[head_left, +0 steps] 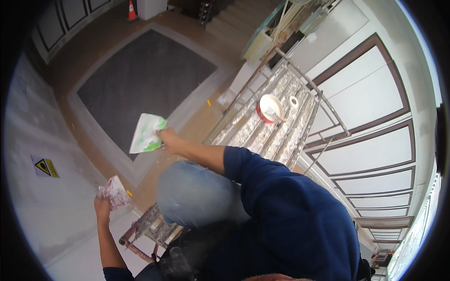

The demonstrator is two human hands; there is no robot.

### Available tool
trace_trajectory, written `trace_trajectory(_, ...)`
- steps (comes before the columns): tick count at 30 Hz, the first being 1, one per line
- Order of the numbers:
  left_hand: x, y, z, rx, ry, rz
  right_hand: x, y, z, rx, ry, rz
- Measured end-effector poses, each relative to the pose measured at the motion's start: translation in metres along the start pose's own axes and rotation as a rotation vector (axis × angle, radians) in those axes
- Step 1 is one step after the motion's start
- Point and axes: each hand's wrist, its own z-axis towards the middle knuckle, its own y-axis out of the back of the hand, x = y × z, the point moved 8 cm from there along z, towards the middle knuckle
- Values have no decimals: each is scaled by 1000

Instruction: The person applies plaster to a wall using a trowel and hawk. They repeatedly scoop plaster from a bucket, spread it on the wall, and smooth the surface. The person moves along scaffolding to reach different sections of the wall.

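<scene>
My left hand (101, 206), closed, grips a flat putty spreader (115, 193) with a whitish blade covered in dark pink stains, held close to the grey wall. Out in front of my knee, my right hand (170, 141) is wrapped round the edge of a broad putty spreader (147, 133), white with green smears. Neither blade appears to touch the wall. Behind my right arm, a red bucket (259, 114) with white stuff inside stands on the scaffold platform (255, 140), a tool handle lying across its rim. A tape roll (294, 101) lies beside it.
Splattered scaffold planks run out to the right, edged by a metal rail (333, 114). Another scaffold part (152, 229) shows below my knee. A warning sign (45, 166) is on the left wall. Far below lies a dark floor panel (145, 70); an orange cone (131, 11) stands beyond.
</scene>
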Motion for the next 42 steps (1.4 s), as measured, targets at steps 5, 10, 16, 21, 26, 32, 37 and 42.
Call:
trace_trajectory(5,38,58,-18,-158,64,64,16,130,53,-77,299,-261)
trace_trajectory(10,108,83,-22,-273,249,65,34,383,48,-444,200,-245)
trace_trajectory(16,185,112,-40,-264,194,564,70,490,-36,-978,166,-687)
trace_trajectory(21,125,83,-37,-219,139,677,52,537,-69,-1259,384,-1332)
trace_trajectory(26,32,154,23,-248,24,701,60,528,-37,-1263,384,-1262)
trace_trajectory(32,-282,180,161,-378,37,617,106,547,-35,-1256,354,-1238)
trace_trajectory(37,-451,231,244,-418,-107,909,159,571,-27,-1238,318,-1222)
trace_trajectory(42,-507,258,242,-402,-160,1061,167,561,-28,-1185,351,-1213)
